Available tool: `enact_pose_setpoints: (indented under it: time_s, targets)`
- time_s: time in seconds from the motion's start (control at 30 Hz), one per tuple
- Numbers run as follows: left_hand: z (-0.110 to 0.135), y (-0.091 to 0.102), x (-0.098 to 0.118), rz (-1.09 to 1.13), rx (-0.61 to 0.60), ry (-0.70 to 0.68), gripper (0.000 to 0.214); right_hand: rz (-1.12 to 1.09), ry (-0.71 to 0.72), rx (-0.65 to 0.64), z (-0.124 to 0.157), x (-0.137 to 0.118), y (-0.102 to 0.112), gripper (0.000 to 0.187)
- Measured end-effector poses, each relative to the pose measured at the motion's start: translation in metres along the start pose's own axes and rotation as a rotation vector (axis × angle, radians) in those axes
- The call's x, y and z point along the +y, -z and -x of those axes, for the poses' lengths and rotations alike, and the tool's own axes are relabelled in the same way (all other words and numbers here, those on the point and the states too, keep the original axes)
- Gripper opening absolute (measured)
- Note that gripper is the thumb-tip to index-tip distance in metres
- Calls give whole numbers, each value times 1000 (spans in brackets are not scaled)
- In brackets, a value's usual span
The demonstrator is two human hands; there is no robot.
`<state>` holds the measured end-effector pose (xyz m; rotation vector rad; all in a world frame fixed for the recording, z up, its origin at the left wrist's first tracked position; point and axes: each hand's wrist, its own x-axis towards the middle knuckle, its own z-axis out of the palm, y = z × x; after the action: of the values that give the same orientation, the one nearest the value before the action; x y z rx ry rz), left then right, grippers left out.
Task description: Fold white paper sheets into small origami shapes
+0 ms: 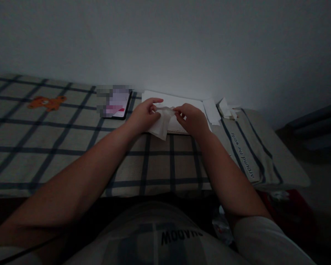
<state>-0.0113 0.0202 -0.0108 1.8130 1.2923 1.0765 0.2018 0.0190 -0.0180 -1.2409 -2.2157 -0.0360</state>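
One thin, white, tissue-like sheet (163, 126) hangs between a person's left hand (141, 116) and right hand (192, 117), over a flat white rectangular pad (182, 100) on blue-and-beige checked cloth (157, 162). Right fingers pinch its edge; the left thumb holds it, index finger extended.

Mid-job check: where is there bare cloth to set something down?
Bare checked cloth shows between the orange bear and phone, and between the forearms, nearer the body than the white pad. It's crowded at the pad, where left hand and right hand hold a thin sheet, and just rightward, at the paper slip and crumpled paper.
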Motion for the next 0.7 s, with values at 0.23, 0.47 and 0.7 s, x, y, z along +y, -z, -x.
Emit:
enact_pose_setpoints:
  time_s: [0.23, 0.47, 0.7]
  targets:
    - [-1, 1, -2, 140, 18, 128, 57, -68, 58, 61, 1, 2, 0, 19]
    - [2, -1, 2, 309, 85, 233, 57, -184, 72, 97, -1, 3, 4, 16]
    - [1, -2, 7, 358, 92, 258, 58, -292, 120, 8, 0, 1, 7, 20]
